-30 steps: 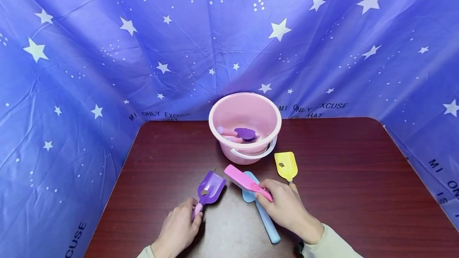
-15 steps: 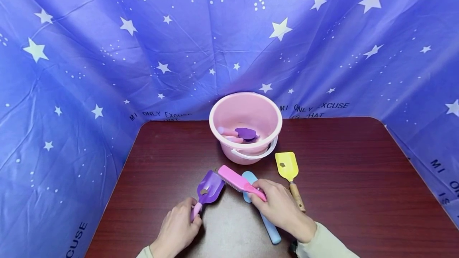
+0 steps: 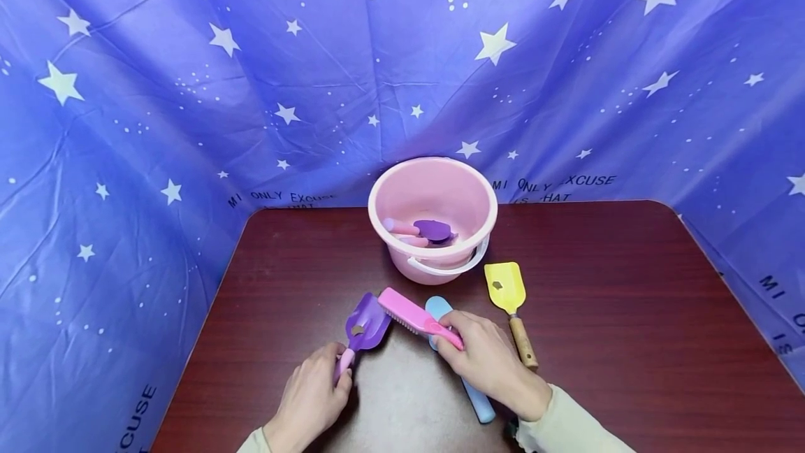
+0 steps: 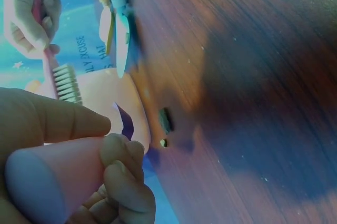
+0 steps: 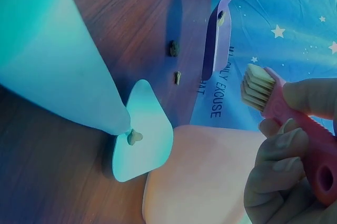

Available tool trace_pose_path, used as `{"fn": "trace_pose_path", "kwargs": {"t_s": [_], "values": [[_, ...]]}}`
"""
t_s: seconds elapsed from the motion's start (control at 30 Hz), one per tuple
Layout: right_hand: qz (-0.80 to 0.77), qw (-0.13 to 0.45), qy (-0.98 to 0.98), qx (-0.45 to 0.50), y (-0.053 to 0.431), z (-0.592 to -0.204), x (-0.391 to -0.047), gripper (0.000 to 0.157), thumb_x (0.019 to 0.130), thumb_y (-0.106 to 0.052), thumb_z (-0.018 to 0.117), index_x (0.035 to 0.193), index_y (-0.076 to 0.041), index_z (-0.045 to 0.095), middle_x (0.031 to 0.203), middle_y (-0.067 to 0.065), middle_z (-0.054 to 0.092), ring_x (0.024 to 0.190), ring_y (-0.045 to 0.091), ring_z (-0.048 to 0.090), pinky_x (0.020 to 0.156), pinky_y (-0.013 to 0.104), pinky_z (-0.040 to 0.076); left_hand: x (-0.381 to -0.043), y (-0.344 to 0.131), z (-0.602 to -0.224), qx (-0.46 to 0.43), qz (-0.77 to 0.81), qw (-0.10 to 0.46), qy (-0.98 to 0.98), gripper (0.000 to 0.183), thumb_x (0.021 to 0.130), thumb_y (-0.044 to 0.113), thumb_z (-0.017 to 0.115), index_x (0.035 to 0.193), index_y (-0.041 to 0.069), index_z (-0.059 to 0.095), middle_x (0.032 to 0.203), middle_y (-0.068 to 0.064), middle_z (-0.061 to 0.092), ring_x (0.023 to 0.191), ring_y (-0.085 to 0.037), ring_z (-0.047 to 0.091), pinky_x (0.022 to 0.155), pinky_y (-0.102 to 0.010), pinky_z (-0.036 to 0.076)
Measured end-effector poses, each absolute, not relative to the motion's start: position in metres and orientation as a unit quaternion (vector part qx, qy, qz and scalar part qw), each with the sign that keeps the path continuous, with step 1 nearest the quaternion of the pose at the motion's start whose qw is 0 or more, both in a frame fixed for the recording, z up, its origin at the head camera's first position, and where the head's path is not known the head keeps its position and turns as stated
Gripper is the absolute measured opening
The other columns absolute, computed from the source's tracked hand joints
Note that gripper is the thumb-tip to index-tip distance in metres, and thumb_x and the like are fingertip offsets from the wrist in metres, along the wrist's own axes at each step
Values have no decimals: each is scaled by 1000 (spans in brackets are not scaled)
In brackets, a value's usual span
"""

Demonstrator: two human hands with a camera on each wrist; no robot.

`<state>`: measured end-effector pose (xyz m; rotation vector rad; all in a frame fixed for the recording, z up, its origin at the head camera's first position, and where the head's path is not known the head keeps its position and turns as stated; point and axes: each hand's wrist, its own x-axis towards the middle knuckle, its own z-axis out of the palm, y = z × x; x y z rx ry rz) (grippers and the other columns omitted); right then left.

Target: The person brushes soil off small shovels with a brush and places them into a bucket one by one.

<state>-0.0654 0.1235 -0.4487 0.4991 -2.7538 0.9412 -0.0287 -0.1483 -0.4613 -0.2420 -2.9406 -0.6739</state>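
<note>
My left hand [image 3: 314, 386] grips the pink handle of a small purple shovel [image 3: 376, 324]. A brownish bit [image 3: 358, 330] lies on its blade. The right hand [image 3: 487, 355] holds a pink brush [image 3: 405, 310] by its handle, pale bristles downward. From the head, the brush end overlaps the shovel's right edge; in the right wrist view a gap separates them, and the shovel is off the table. Below the shovel lie a dark lump [image 5: 174, 48] and a smaller bit [image 5: 177, 77]. A light blue shovel [image 3: 438, 306] lies partly hidden under the right hand, with a bit [image 5: 135, 137] on it.
A pink bucket [image 3: 434, 268] with a white handle stands at the back middle, holding a purple shovel [image 3: 432, 231] and pink handles. To its right lies a yellow shovel [image 3: 512, 292] with a wooden handle. A blue starry cloth [image 3: 327, 68] surrounds the brown table [image 3: 616, 285].
The right hand has moved left, bringing the brush over the purple shovel's edge and uncovering the yellow shovel's wooden handle. My left hand still grips its shovel, whose blade has shifted slightly.
</note>
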Motion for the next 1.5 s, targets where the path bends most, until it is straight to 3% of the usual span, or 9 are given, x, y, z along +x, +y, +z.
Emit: {"fn": "trace_pose_path", "kwargs": {"t_s": [0.8, 1.07, 1.5], "values": [[339, 68, -912, 220, 92, -458, -57, 11, 81, -24, 72, 90, -22, 66, 76, -16, 50, 63, 3, 45, 54, 19, 36, -29, -149, -458, -80, -222, 60, -970, 23, 74, 12, 72, 95, 10, 64, 74, 1, 58, 62, -16, 57, 54, -37, 44], [352, 66, -900, 248, 83, -460, -54, 10, 82, -22, 71, 88, -22, 63, 74, -16, 46, 61, 2, 43, 52, 17, 34, -28, -149, -456, -79, -225, 57, -969, 22, 73, 10, 71, 94, 11, 64, 72, 5, 55, 61, -13, 54, 53, -35, 43], [343, 54, -902, 255, 78, -462, -49, 9, 82, -23, 70, 87, -23, 62, 72, -16, 45, 58, 0, 40, 48, 16, 30, -25, -149, -458, -83, -225, 58, -969, 22, 74, 11, 72, 95, 10, 65, 76, 1, 59, 64, -18, 58, 55, -38, 44]]}}
